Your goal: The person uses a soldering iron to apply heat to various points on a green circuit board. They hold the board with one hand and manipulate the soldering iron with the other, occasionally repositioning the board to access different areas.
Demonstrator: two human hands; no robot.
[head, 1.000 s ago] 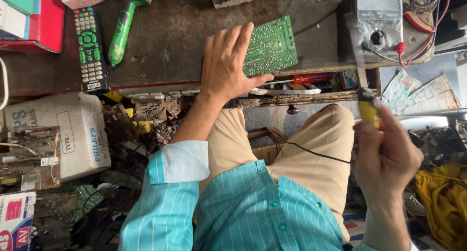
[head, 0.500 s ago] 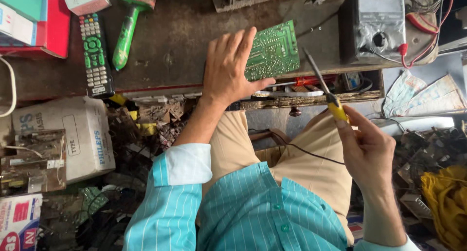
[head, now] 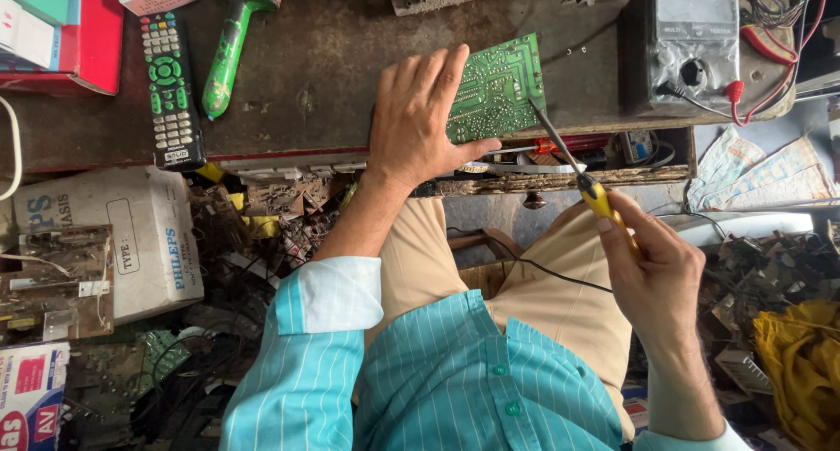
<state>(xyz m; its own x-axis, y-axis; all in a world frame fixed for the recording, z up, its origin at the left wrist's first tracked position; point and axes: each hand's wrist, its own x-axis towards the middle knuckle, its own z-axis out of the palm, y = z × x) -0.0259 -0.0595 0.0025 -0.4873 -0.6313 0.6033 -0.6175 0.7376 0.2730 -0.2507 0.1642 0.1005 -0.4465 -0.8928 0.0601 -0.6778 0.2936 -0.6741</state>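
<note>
The left hand (head: 418,118) lay flat, fingers spread, on the green circuit board (head: 499,88) at the upper middle of the frame, pressing its left part down on the dark, worn desk (head: 324,83); its grip was open, closed around nothing. The right hand (head: 656,272), at the lower right of the frame over the person's lap, had its grip closed on the yellow handle of a soldering iron (head: 582,175), whose thin metal shaft ran up and to the left so that the tip met the right edge of the board, though whether it truly touched could not be told from this angle. A thin black cord (head: 525,263) trailed from the iron across the tan trousers. At the upper left of the frame a black remote control (head: 171,88) lay on the desk just beside a green-handled tool (head: 226,53). A grey meter (head: 691,40) with red leads sat at the upper right, well apart from the board. A white cardboard box (head: 114,241) rested at the left among scrap boards.
</note>
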